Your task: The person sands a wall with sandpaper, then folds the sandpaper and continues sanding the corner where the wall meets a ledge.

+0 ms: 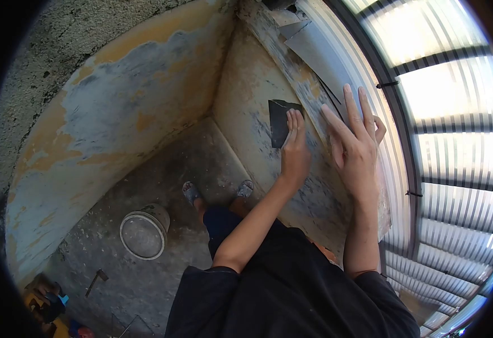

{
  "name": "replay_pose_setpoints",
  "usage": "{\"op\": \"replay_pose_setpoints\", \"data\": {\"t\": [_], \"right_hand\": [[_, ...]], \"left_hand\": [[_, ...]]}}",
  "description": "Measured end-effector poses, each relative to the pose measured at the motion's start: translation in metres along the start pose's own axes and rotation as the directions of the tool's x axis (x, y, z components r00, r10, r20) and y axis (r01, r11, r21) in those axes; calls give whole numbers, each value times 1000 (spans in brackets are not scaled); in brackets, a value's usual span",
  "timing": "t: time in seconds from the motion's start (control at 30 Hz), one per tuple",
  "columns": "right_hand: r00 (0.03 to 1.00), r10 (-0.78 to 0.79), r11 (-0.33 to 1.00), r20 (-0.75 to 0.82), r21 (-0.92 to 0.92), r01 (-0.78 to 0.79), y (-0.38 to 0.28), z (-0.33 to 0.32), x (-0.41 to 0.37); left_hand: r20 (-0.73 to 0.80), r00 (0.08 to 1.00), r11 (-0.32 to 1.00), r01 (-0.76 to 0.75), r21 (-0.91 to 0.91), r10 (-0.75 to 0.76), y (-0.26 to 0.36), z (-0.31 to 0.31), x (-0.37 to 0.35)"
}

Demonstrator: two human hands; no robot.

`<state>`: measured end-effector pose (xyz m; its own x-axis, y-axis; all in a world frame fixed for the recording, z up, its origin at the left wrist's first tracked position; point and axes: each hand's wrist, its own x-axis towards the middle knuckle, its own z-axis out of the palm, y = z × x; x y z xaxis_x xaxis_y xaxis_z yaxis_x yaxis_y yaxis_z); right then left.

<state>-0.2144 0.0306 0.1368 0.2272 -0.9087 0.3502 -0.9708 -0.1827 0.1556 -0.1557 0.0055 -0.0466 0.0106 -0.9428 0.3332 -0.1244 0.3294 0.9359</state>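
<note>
A dark piece of sandpaper (279, 123) lies flat against the patchy wall (252, 93) in front of me. My left hand (296, 147) holds it there, fingers pressed together over its right side and partly covering it. Higher up on the right, my right hand (356, 143) is open with its fingers spread and nothing in them. It overlaps the top edge of the wall in this view.
A round lidded bucket (143, 234) stands on the concrete floor (117, 265) left of my feet. A hammer-like tool (95, 281) lies at the lower left, near some coloured items (49, 301). Translucent corrugated panels (454, 101) on a dark frame curve along the right side.
</note>
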Motion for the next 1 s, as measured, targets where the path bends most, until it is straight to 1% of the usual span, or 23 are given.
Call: {"op": "replay_pose_setpoints", "data": {"t": [0.07,0.1,0.17,0.23,0.33,0.37,0.4,0.47,0.57,0.6,0.67,0.7,0.77,0.8,0.87,0.93,1.0], "right_hand": [[1000,-15,1000,19,13,15,2,0,1],[999,-14,999,40,33,12,1,-1,1],[998,-8,999,63,54,5,0,-3,-1],[997,18,1000,78,22,-20,-2,-4,1],[999,-4,999,44,36,2,-2,-2,2],[999,-11,999,43,38,9,-2,-1,3],[999,-17,1000,44,23,16,-2,-1,3],[998,-29,1000,51,10,28,-3,0,3],[998,-31,999,48,-24,32,-4,-1,4],[999,-21,999,45,-25,22,-4,0,4],[999,-19,999,49,-25,20,-5,0,5],[999,-21,999,50,-28,23,-5,-1,6],[998,-28,999,59,-30,30,-5,-1,6],[998,-31,999,51,-27,32,-5,0,6],[999,-26,999,44,-25,28,-5,0,3],[999,-31,1000,27,6,31,-4,0,4],[999,-27,999,25,19,27,-4,0,4]], "left_hand": [[6,999,999,-43,33,43,-5,-1,2],[5,999,999,-39,39,39,-6,-6,13],[-40,992,989,-115,92,119,-15,-13,38],[-32,995,993,-94,67,96,-12,-10,27],[6,999,999,-44,29,44,-7,1,5],[31,999,1000,-18,16,17,-2,-1,6],[24,1000,1000,-11,15,11,-4,-4,14],[46,999,997,-23,75,20,-12,-11,34],[6,1000,997,-24,76,24,-5,-17,35],[1,1000,997,-25,75,25,-3,-12,25],[56,998,999,11,50,-14,13,-6,-3],[52,999,999,13,49,-15,12,-6,0],[104,993,999,46,25,-48,8,-8,8],[103,993,999,47,27,-50,1,-10,18],[35,999,999,-7,37,6,-11,-12,35],[51,999,1000,8,30,-10,4,-9,16],[71,997,999,27,31,-29,9,-9,13]]}}
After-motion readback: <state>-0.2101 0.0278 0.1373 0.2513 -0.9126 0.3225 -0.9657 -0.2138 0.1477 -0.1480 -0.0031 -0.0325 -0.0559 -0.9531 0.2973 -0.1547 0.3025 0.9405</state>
